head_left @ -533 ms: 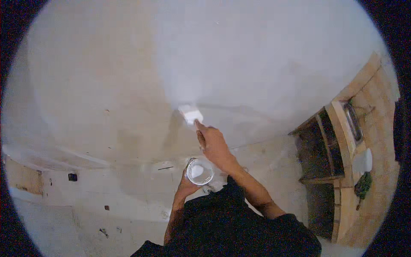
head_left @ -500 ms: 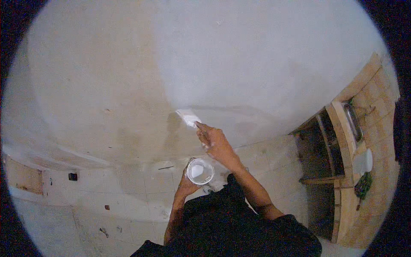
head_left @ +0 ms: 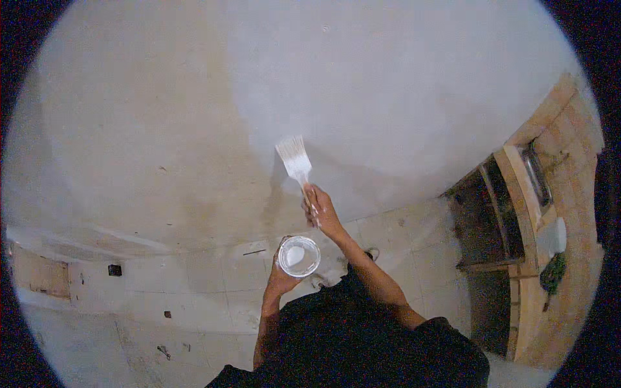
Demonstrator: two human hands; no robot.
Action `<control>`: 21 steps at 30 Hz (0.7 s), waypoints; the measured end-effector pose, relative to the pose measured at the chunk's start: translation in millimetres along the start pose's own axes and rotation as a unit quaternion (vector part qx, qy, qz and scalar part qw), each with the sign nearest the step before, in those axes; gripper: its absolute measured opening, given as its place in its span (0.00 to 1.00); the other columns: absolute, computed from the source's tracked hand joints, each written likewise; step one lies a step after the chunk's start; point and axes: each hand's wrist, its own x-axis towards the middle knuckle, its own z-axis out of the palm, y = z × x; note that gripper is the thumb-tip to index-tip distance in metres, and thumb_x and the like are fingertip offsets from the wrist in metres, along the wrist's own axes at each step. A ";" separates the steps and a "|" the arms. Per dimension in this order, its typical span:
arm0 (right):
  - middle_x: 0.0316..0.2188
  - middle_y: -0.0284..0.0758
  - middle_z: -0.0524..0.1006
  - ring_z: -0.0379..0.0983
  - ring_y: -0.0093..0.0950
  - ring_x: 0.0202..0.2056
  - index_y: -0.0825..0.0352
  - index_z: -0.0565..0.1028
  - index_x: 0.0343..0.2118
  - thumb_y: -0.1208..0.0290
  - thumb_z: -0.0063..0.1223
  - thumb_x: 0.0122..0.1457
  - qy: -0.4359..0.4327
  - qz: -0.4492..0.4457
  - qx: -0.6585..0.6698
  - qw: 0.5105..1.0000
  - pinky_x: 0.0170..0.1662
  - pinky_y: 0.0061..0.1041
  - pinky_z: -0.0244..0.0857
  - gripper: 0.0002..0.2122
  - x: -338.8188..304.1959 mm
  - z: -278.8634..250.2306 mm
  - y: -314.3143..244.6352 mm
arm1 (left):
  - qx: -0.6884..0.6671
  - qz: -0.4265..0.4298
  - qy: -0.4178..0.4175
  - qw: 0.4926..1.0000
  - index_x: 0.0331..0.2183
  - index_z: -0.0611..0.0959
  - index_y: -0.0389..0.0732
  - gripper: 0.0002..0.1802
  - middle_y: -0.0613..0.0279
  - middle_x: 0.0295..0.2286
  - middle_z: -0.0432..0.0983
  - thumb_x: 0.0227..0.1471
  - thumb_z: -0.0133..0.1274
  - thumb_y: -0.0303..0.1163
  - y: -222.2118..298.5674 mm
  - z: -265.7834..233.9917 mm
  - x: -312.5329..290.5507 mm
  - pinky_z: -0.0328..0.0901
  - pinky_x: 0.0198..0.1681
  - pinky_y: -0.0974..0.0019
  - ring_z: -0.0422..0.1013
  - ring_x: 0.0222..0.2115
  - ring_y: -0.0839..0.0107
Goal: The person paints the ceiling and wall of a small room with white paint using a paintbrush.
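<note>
My right hand (head_left: 321,210) is closed round the handle of a wide paintbrush (head_left: 297,160), whose whitened bristles point up and a little left at the wall. Whether the bristle tips touch the wall I cannot tell. My left hand (head_left: 281,277) grips a round tub (head_left: 317,257) from its left side, below the brush. White paint (head_left: 295,255) shows inside the tub. Before me the wall (head_left: 388,77) is whitish on the right and a duller beige (head_left: 142,110) on the left, with the brush near the border between them.
At the right stands a tiled counter (head_left: 579,187) with dark open shelves below it. A metal basin (head_left: 536,176), a white object (head_left: 552,238) and a green bundle (head_left: 552,275) lie on it. A small dark box (head_left: 114,269) and scraps lie on the tiled floor (head_left: 200,304).
The brush has swung from pointing left to pointing more upward, with its bristles now higher on the wall. My right hand has turned with it; my left hand still holds the tub.
</note>
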 end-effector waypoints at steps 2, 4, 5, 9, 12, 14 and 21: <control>0.15 0.28 0.64 0.60 0.19 0.13 0.66 0.66 0.34 0.51 0.37 0.65 -0.006 0.026 0.031 0.999 0.16 0.22 0.59 0.19 -24.1 -3.7 -1.4 | 0.025 -0.004 0.005 1.000 0.45 0.71 0.37 0.37 0.56 0.42 0.72 0.30 0.70 0.29 6.6 1.3 0.1 0.62 0.52 0.63 0.69 0.44 0.65; 0.15 0.27 0.63 0.60 0.18 0.14 0.66 0.65 0.33 0.51 0.37 0.65 -0.007 0.053 0.061 0.997 0.15 0.22 0.60 0.19 -28.0 -9.6 -2.3 | 0.003 -0.012 0.002 1.000 0.44 0.72 0.37 0.36 0.57 0.42 0.72 0.30 0.70 0.29 11.2 0.9 2.9 0.63 0.51 0.63 0.69 0.43 0.65; 0.15 0.28 0.63 0.62 0.19 0.14 0.67 0.65 0.34 0.52 0.37 0.65 0.002 -0.014 0.000 1.000 0.15 0.22 0.62 0.19 -23.4 -14.0 0.1 | -0.020 -0.020 -0.003 1.000 0.43 0.72 0.37 0.35 0.57 0.41 0.72 0.30 0.70 0.29 13.6 1.8 3.7 0.64 0.50 0.63 0.70 0.43 0.65; 0.16 0.31 0.65 0.63 0.20 0.14 0.69 0.66 0.35 0.53 0.35 0.66 -0.091 -0.010 0.113 0.989 0.15 0.23 0.64 0.20 -14.3 -0.8 -116.1 | -0.009 -0.016 0.004 1.000 0.43 0.72 0.37 0.35 0.57 0.41 0.73 0.30 0.70 0.29 13.3 -1.3 0.7 0.64 0.50 0.63 0.70 0.42 0.66; 0.18 0.31 0.65 0.62 0.19 0.14 0.69 0.65 0.36 0.53 0.34 0.66 -0.068 -0.149 -0.033 0.986 0.17 0.22 0.65 0.20 -6.2 2.4 -178.9 | 0.013 0.017 0.012 1.000 0.44 0.73 0.37 0.35 0.57 0.40 0.74 0.30 0.70 0.28 17.4 0.8 2.4 0.64 0.50 0.63 0.70 0.43 0.66; 0.17 0.32 0.65 0.65 0.23 0.15 0.68 0.65 0.35 0.56 0.36 0.67 -0.102 -0.114 0.040 0.987 0.18 0.26 0.61 0.16 -28.5 12.4 -237.6 | 0.009 0.004 0.040 0.999 0.44 0.73 0.37 0.34 0.58 0.40 0.74 0.30 0.70 0.28 3.8 3.3 -1.7 0.64 0.50 0.63 0.70 0.42 0.67; 0.18 0.27 0.62 0.61 0.18 0.16 0.65 0.63 0.35 0.50 0.36 0.65 -0.097 -0.058 0.108 0.988 0.18 0.22 0.59 0.19 0.4 3.4 -154.2 | 0.008 -0.006 0.054 0.999 0.44 0.73 0.37 0.36 0.58 0.40 0.74 0.29 0.70 0.29 18.2 3.6 -6.3 0.64 0.49 0.63 0.70 0.42 0.68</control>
